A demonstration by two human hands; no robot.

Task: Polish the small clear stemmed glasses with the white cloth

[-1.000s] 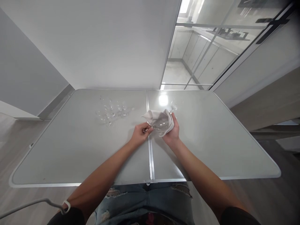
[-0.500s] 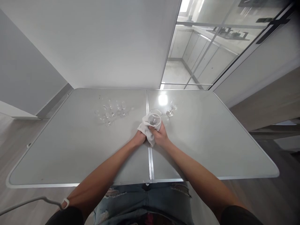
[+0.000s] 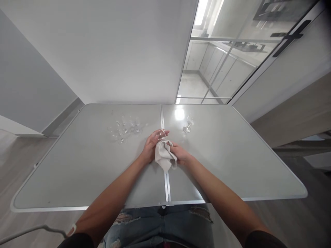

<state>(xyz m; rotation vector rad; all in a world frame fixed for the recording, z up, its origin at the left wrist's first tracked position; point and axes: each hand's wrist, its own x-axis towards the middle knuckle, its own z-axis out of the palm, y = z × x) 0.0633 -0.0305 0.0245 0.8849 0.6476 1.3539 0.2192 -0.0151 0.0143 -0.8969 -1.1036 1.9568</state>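
White wall (image 3: 124,51) stretches across the background from ten to twelve o'clock, and at one o'clock a glass-paned door (image 3: 219,62) gives onto a kitchen. Below them spreads a pale grey folding table (image 3: 77,165), its metal-edged seam running from twelve to six. On it, at ten o'clock from the hands, clear stemmed glasses (image 3: 126,128) stand in a close group (so transparent that I cannot count them surely). Near the middle of the tabletop, the left hand (image 3: 149,147) has its fingers curled round the clear bowl of a drinking glass (image 3: 160,134), while the right hand (image 3: 181,155) grips a crumpled white cloth (image 3: 163,160) against its near side. That cloth looks soft and limp, and should bunch easily under the fingers. The held glass should be light but stiff, slick on bare skin and quick to chip or crack if squeezed or knocked. Cupping the bowl low, with the cloth between fingers and glass, looks the steadiest hold; the rim wants no pressure, and any stem no twisting. Its lower part is hidden. At one to two o'clock a lone stemmed glass (image 3: 186,129) stands apart, best lifted by its slim stem just above the round foot.
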